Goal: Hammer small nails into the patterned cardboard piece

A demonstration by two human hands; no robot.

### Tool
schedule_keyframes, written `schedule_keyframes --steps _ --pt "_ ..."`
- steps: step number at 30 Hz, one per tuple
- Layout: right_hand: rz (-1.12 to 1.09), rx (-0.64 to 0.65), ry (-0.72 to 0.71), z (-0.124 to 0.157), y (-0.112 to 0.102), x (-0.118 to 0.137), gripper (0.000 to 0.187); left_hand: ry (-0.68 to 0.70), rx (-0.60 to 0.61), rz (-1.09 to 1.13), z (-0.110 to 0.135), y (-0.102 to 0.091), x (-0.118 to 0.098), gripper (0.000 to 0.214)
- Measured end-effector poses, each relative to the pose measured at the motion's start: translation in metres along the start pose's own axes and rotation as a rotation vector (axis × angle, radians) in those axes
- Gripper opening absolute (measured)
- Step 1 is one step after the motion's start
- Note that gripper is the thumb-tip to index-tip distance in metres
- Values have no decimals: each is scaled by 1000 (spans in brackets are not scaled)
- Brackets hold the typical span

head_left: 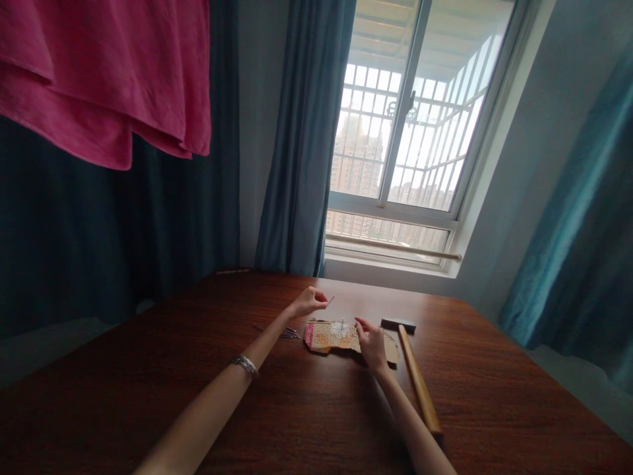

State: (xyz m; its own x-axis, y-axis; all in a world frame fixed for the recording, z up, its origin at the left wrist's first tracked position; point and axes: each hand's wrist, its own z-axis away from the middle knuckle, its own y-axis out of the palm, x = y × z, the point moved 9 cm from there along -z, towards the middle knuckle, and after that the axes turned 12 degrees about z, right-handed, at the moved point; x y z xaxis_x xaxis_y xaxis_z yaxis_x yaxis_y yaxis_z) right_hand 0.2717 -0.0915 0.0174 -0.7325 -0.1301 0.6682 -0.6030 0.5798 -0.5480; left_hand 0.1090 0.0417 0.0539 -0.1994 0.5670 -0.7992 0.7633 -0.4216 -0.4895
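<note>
A thin nail (331, 300) is pinched between the thumb and fingers of the left hand (310, 302), which is held above the tabletop (277, 409), just beyond the far edge of the cardboard (324, 336); the nail is tilted, its free end pointed up and to the right. The right hand (372, 343) is placed over the right part of the cardboard, its fingers curled and the thumb brought near them; whether anything is gripped there cannot be told. The cardboard is laid flat on the tabletop, in front of the person and between the two forearms; its edges are torn, its face is covered with a speckled pattern, and its left end is coloured pink; near its middle, just left of the right hand's fingertips, an upright nail (343, 324) is seen. Loose nails (291, 334) are gathered on the tabletop just left of the cardboard, partly hidden by the left forearm. A hammer (418, 377) is laid to the right of the cardboard, its dark head set at the far end and its wooden handle pointed back toward the person; the handle is partly covered by the right forearm. A bracelet (244, 365) is worn on the left wrist.
</note>
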Motion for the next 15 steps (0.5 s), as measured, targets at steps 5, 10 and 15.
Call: schedule_keyframes --steps 5,10,15 --pt "-370 115 196 3 22 -12 48 11 108 117 6 42 -29 29" --pt "-449 91 198 4 18 -11 42 9 164 157 10 71 -33 34" --pt "-441 88 146 6 15 -3 38 5 205 203 13 87 -29 37"
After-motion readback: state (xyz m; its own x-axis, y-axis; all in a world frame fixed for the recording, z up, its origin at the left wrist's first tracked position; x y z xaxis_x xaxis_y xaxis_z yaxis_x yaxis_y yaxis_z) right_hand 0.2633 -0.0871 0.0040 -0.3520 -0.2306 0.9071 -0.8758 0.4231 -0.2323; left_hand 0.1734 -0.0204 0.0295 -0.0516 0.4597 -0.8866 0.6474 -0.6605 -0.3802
